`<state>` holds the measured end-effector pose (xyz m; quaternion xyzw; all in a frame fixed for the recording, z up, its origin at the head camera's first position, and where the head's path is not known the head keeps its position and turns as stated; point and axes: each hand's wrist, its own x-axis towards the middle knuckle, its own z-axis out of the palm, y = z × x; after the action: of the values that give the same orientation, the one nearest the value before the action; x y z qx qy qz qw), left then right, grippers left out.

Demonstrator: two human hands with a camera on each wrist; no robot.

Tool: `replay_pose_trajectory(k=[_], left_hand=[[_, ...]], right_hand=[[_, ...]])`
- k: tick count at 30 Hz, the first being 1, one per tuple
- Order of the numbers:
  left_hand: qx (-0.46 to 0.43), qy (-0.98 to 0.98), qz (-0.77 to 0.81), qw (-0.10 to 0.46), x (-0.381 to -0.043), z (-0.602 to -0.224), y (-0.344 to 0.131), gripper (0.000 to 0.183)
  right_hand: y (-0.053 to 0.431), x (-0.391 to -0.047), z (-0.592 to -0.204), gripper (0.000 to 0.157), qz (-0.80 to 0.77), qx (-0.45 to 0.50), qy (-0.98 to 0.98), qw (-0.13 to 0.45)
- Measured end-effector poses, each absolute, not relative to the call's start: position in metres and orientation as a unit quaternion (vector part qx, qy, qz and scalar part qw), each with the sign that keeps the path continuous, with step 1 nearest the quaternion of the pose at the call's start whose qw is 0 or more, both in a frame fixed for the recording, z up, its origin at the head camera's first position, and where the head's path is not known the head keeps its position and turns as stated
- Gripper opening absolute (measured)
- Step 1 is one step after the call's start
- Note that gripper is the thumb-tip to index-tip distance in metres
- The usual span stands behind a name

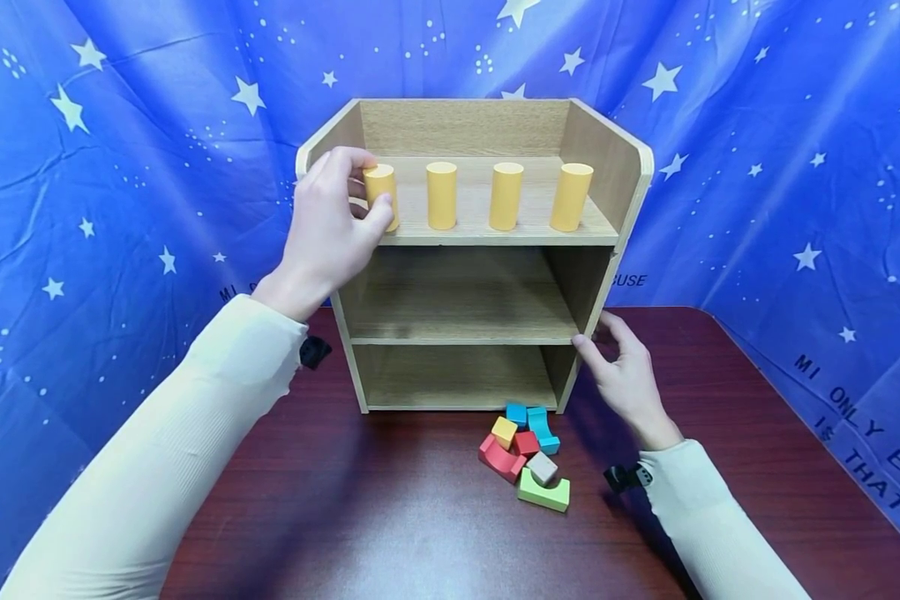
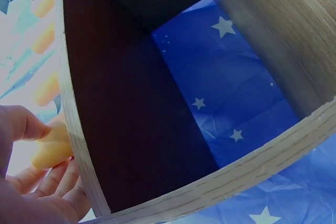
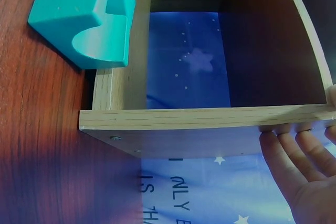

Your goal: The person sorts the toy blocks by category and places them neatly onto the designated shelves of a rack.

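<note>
On the top board of a wooden shelf unit point(image 1: 465, 127), several yellow cylinder blocks stand in a row. My left hand point(image 1: 333, 212) pinches the leftmost yellow cylinder point(image 1: 382, 187) between thumb and fingers, near the board's front edge. The left wrist view shows the same cylinder point(image 2: 52, 148) in the grasp. To its right stand a second cylinder point(image 1: 442, 196), a third point(image 1: 506, 197) and one more point(image 1: 571, 197) by the right wall. Lower down, my right hand point(image 1: 630, 375) holds the unit's right side panel, thumb at the front edge, fingers point(image 3: 283, 166) against the outer face.
Several small blocks lie on the dark red table point(image 1: 307, 500) before the unit: a green arch point(image 1: 543, 492), a red arch point(image 1: 501, 458), a blue arch point(image 1: 542, 430), and red, yellow, blue and white cubes. A blue star-printed curtain point(image 1: 157, 167) hangs behind.
</note>
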<state>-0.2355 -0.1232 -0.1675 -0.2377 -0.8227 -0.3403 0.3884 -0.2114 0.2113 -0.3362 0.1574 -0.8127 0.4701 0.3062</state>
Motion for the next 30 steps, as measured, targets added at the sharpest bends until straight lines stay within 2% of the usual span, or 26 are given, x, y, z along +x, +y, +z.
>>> replay_pose_trajectory(k=[30], left_hand=[[-0.199, -0.856, -0.322, 0.352, -0.2347, -0.1642, -0.1208, 0.039]], right_hand=[[0.2111, -0.2105, -0.3369, 0.036, 0.469, 0.155, -0.816, 0.302]])
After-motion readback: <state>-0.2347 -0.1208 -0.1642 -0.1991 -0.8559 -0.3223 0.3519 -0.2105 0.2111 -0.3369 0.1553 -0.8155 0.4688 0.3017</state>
